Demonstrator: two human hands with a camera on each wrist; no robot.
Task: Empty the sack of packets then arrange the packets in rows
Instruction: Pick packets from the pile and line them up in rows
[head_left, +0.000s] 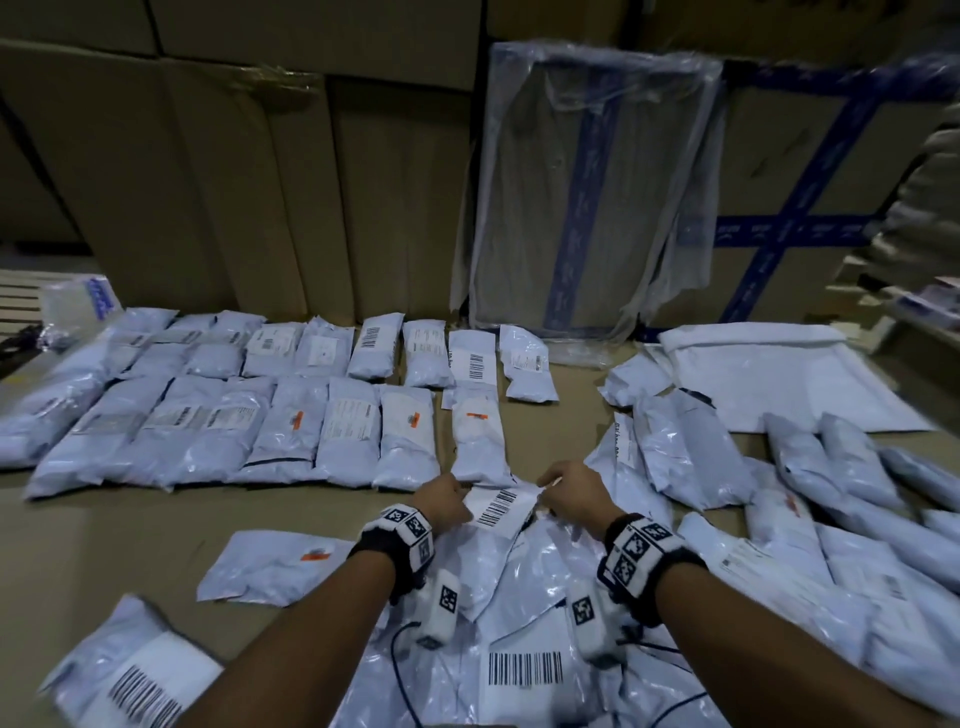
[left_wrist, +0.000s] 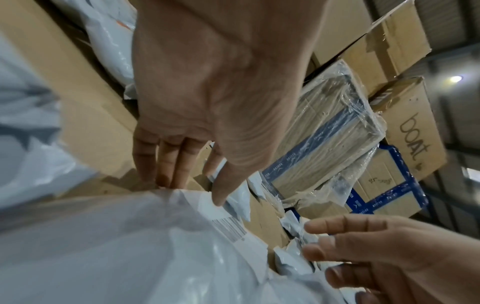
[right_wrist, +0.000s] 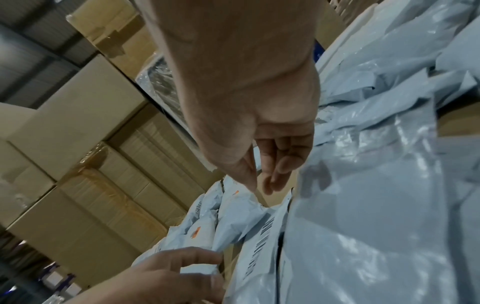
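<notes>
I see the packet (head_left: 496, 512) with a barcode label, pale grey-blue glossy plastic, lying on top of the near pile of packets (head_left: 519, 623) with its far edge towards the rows. The back row (head_left: 363, 343) and front row (head_left: 260, 431) lie flat side by side on the brown tabletop (head_left: 130, 535), mostly label-up (some labels carry an orange mark). One lone packet (head_left: 480, 441) stands at the front row's right end, a gap apart. More loose packets (head_left: 779, 493) are heaped to the right, overlapping. The flat white sack (head_left: 779, 374) lies beyond them.
</notes>
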